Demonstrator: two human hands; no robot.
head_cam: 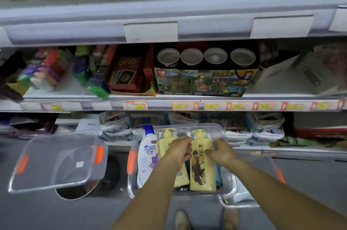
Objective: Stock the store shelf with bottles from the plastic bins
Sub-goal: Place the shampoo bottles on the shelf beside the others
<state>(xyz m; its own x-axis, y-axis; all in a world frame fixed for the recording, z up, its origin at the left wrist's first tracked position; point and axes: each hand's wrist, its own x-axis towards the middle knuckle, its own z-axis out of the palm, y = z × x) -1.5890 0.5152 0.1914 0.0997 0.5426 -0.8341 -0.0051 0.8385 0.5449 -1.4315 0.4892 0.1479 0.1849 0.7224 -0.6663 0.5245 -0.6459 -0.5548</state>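
A clear plastic bin in front of me holds a white Head & Shoulders bottle on the left and two yellow pump bottles lying side by side. My left hand rests on the left yellow bottle, its fingers curled at the edge of the right yellow bottle. My right hand grips the right side of that right bottle near its shoulder. Both hands close around the right yellow bottle, which lies in the bin.
An empty clear bin with orange handles sits tilted at the left over a dark round stool. The top shelf holds white bottles at far left. Lower shelves carry card games, boxed toys and packets. My feet show at the bottom.
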